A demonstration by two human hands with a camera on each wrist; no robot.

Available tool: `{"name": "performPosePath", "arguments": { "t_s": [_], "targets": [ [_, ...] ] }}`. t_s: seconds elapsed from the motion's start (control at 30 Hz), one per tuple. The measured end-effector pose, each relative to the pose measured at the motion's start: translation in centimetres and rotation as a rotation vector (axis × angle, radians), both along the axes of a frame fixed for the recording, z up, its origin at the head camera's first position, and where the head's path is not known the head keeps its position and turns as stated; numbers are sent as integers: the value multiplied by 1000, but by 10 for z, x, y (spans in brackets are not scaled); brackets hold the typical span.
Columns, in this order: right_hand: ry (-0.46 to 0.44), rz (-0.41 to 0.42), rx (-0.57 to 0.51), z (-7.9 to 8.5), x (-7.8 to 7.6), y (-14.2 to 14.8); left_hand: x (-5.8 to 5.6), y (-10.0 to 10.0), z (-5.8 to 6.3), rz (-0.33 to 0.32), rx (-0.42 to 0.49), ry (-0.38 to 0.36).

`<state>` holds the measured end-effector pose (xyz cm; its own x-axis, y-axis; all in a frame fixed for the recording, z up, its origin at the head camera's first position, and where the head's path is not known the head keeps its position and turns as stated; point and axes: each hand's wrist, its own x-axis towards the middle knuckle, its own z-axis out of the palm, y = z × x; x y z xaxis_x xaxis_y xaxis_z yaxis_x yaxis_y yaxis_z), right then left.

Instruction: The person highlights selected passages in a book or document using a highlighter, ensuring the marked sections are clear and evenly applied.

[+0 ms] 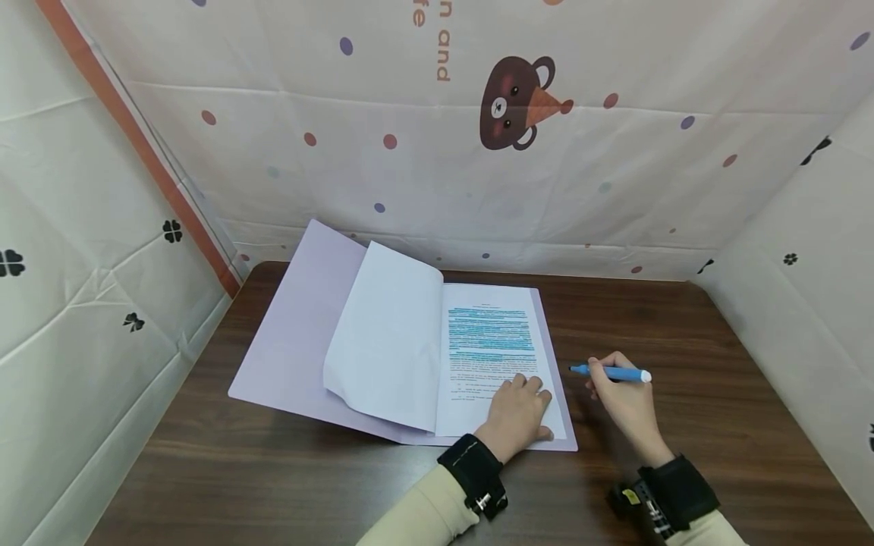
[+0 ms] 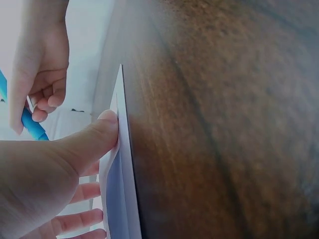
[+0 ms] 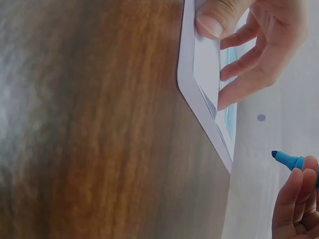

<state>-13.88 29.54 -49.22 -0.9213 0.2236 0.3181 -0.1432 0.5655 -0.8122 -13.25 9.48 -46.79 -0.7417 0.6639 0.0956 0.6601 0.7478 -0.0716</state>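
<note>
So the printed page (image 1: pixel 488 364) is sitting a bit right of center in the head view, directly under the left hand (image 1: pixel 515 413). That hand's got its fingers spread loosely over the lower right part of the sheet, resting on it and not gripping anything. The right hand (image 1: pixel 631 406) is over in the lower right of the frame, pinching a blue marker (image 1: pixel 617 372) between thumb and fingers. The marker's just off the right edge of the lilac folder (image 1: pixel 293 341), tip aimed left toward the page and not touching it. A blank white sheet (image 1: pixel 389 341) is folded over to the left of the printed one.

Writing-wise: the page is lines of small print, way too tiny to read, with blue highlighting (image 1: pixel 492 330) over the upper block and the lower lines unmarked. Can't spot a brand on the marker. The backdrop has sideways lettering (image 1: pixel 444 53) at the top center, "n and" plus "fe", next to a bear print (image 1: pixel 508 106) in a party hat.

The right wrist cam gives you the marker's dark, uncapped nib up close, lower right. The left wrist cam shows the folder's thin edge nearly side-on against the wood table (image 2: pixel 224 124), with the left thumb at the paper's edge.
</note>
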Motion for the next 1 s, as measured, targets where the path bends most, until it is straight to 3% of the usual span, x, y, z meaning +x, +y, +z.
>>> {"name": "performPosePath", "arguments": {
  "t_s": [0.13, 0.3, 0.63, 0.77, 1.0],
  "targets": [
    [-31, -17, -3, 21, 9, -13, -1, 1, -1, 4, -1, -14],
    [-50, -27, -1, 28, 13, -18, -2, 3, -3, 5, -12, -16],
    [-27, -16, -9, 15, 9, -8, -2, 3, -3, 12, -17, -19],
    [-2, -27, -4, -5, 1, 4, -2, 3, -3, 9, 0, 6],
    [16, -43, -5, -18, -5, 12, -3, 3, -4, -10, 38, 72]
  ]
}}
